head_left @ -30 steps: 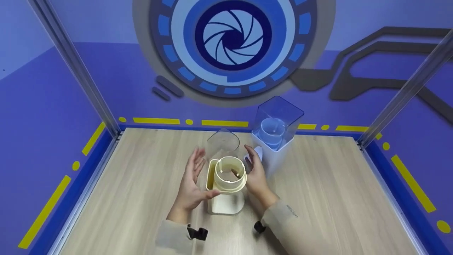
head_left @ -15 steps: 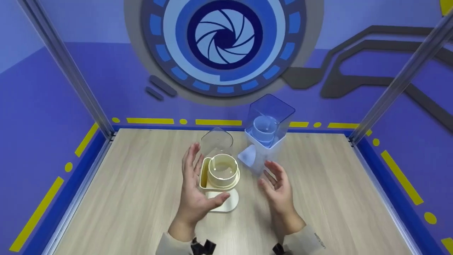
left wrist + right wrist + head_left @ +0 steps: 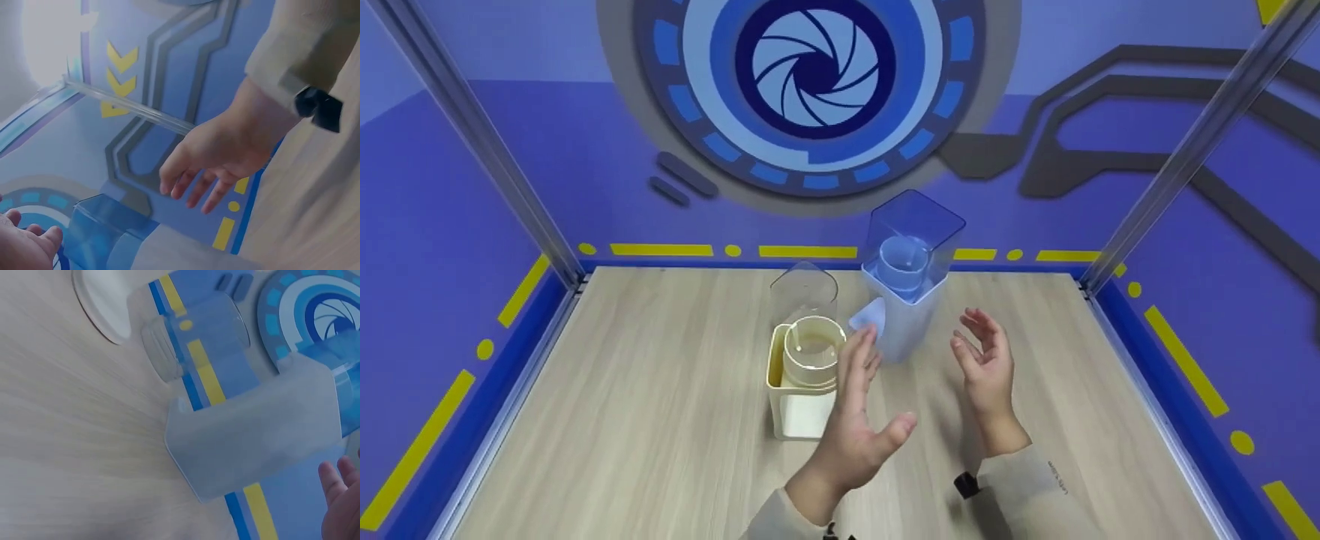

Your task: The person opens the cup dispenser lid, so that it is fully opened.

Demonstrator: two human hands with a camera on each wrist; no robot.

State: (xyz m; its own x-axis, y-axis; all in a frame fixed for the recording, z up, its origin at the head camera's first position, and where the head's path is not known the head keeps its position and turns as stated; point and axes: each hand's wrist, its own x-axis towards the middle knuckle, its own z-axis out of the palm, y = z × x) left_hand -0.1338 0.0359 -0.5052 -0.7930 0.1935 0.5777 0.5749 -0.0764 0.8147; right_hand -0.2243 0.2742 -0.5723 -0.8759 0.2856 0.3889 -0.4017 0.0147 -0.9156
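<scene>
Hovering left hand (image 3: pixel 851 435), cream container (image 3: pixel 799 412), sleeve lettering (image 3: pixel 1058 478)

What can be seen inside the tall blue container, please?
Through the clear upper part of the tall blue container, a round, blue, cup-like piece shows inside. Whatever may be inside the pale lower body cannot be seen, because its wall covers it.

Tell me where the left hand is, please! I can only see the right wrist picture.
Observer: In the head view, the left hand is in front of a cream container, hiding part of its right side.
Operator: Is it holding something?
Observer: No, that hand holds nothing.
Operator: What's on top of the cream thing?
Observer: A round, upright collar, partly hidden at its right edge by the hand.
</scene>
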